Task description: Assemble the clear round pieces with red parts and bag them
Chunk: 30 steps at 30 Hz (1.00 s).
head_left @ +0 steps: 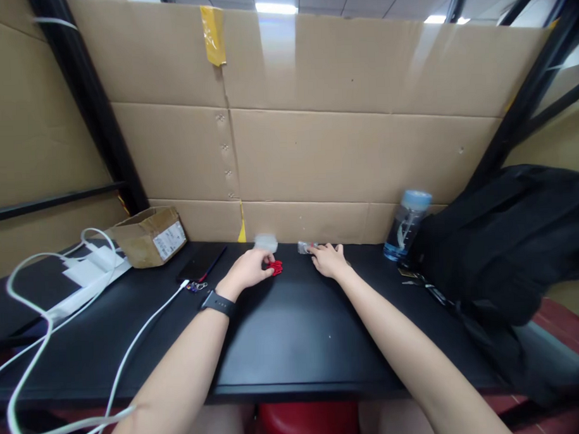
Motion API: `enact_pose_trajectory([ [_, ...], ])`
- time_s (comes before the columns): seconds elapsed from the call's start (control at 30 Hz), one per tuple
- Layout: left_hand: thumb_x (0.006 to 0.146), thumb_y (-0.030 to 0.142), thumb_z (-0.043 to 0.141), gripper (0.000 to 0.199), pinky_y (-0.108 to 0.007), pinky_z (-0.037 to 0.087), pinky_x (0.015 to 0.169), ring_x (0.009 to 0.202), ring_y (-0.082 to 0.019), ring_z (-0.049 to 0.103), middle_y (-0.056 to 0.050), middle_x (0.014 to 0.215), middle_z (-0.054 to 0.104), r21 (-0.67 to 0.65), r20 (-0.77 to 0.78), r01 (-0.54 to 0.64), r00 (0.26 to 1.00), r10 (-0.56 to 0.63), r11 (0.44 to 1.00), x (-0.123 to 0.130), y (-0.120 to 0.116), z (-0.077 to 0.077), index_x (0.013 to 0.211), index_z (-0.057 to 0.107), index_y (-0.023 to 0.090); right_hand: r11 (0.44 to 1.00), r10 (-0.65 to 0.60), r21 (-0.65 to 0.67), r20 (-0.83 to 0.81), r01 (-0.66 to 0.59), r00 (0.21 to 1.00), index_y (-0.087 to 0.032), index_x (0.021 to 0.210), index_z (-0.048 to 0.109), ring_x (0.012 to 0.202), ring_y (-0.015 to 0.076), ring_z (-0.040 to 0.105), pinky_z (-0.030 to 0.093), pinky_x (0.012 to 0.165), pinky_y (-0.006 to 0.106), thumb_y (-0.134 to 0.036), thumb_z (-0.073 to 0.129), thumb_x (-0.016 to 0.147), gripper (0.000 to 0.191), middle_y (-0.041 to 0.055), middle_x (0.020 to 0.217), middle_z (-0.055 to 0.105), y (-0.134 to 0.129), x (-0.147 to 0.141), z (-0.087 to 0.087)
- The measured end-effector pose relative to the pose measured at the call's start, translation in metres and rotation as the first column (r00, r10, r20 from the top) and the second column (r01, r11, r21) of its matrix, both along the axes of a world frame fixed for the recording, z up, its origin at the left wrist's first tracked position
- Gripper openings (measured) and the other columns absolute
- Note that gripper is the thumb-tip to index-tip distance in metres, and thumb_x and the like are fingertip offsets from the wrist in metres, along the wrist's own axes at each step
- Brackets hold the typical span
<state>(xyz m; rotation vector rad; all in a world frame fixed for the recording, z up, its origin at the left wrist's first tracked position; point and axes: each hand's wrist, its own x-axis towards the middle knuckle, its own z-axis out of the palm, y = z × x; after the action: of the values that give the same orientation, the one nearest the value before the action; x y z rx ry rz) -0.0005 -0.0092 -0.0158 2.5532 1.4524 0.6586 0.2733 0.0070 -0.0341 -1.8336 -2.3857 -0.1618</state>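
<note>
My left hand (247, 269), with a dark watch on its wrist, is curled at the back middle of the black table. Its thumb and fingers close on a small cluster of red pieces (275, 267), whose exact kind is too small to make out. My right hand (329, 261) rests further right, its fingers spread and lowered toward the tabletop. The tips of its leftmost fingers touch a small clear plastic bag (303, 247) with a bit of red at its edge. Just behind my left hand sits a translucent plastic box (266, 243).
On the left are an open cardboard box (150, 237), a dark phone (199, 263), a white power strip (90, 284) and loose white cables (146, 326). To the right stand a water bottle (407, 225) and a black backpack (504, 241), with keys (412, 277) beside it. Cardboard panels (306, 153) wall off the back.
</note>
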Motion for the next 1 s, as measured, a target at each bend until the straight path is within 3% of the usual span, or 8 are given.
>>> enact_pose_trajectory([
  [0.13,0.076,0.033,0.077,0.017,-0.027,0.047,0.079,0.088,-0.021,0.065,-0.004,0.094,0.072,-0.01,-0.052,0.056,0.997,-0.057,0.998,0.005,-0.005,0.001,0.09,0.076,0.024,1.0,0.007,-0.028,-0.025,-0.008,1.0,-0.032,0.146,0.047,0.128,0.0345,0.045,0.03,0.1,0.059,-0.033,0.043,0.099,0.048,0.0109,0.148,0.052,0.011,0.004,0.0],
  [0.27,0.077,0.029,0.078,0.01,-0.028,0.046,0.081,0.09,-0.023,0.065,-0.005,0.096,0.072,0.011,-0.108,0.051,0.993,-0.05,0.999,0.008,-0.009,0.001,0.087,0.08,0.025,0.999,0.026,-0.042,-0.084,-0.03,0.996,-0.027,0.137,0.058,0.124,0.0347,0.051,0.034,0.101,0.057,-0.035,0.053,0.093,0.044,0.0128,0.138,0.059,0.008,0.032,0.01],
  [0.5,0.079,0.017,0.072,0.009,-0.028,0.046,0.079,0.082,-0.02,0.066,-0.005,0.086,0.072,0.038,-0.127,0.084,0.989,-0.078,0.996,0.012,-0.008,-0.005,0.076,0.078,0.022,0.981,0.151,-0.067,-0.313,-0.18,0.938,-0.019,0.12,0.069,0.105,0.0264,0.066,0.049,0.092,0.034,-0.029,0.071,0.078,0.043,0.0111,0.118,0.07,-0.018,0.093,0.011],
  [0.7,0.075,0.021,0.076,0.006,-0.029,0.046,0.074,0.086,-0.024,0.066,-0.006,0.09,0.072,0.051,-0.188,0.013,0.982,-0.003,0.999,0.013,-0.013,0.0,0.081,0.077,0.023,0.984,0.126,-0.061,-0.443,-0.17,0.888,-0.022,0.104,0.073,0.083,0.0209,0.069,0.051,0.079,0.03,-0.023,0.071,0.078,0.027,0.0044,0.096,0.076,-0.026,0.1,0.005],
  [1.0,0.078,0.021,0.068,0.009,-0.031,0.046,0.076,0.091,-0.026,0.064,-0.008,0.09,0.072,0.103,-0.263,0.019,0.965,0.008,0.995,0.019,-0.019,0.003,0.077,0.076,0.024,0.995,0.073,-0.022,-0.483,-0.095,0.873,-0.02,0.108,0.074,0.091,0.023,0.068,0.051,0.083,0.032,-0.027,0.076,0.076,0.033,0.0079,0.106,0.075,-0.021,0.107,0.003],
])
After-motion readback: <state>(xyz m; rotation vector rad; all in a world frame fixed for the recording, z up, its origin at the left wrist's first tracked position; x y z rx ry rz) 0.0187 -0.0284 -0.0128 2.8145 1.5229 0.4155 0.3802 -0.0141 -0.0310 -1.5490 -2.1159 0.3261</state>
